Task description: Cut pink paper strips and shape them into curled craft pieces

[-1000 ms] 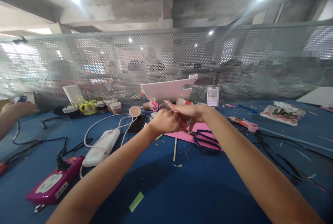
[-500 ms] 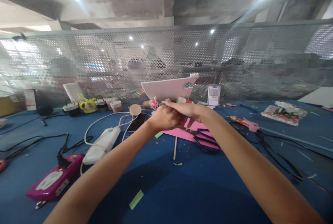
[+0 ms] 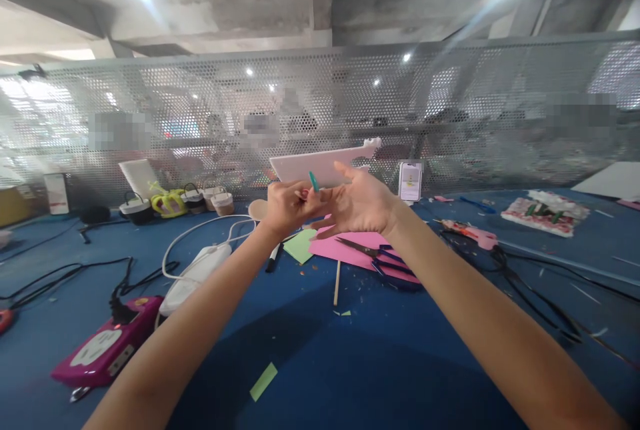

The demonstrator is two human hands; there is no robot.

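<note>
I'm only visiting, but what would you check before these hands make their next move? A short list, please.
1. Left hand grips the teal piece: ok, it pokes up from the fingers.
2. Right hand open: ok, palm showing.
3. Scissors put down: ok, lying partly on the pink sheet.
4. Stick away from both hands: ok, on the table.
5. Glue gun cool: cannot tell.
6. Scraps tidied: not ok, a green scrap lies in front.

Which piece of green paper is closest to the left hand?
The squarish piece beside the pink sheet; the narrow strip and tiny scraps lie farther from the left hand.
</note>
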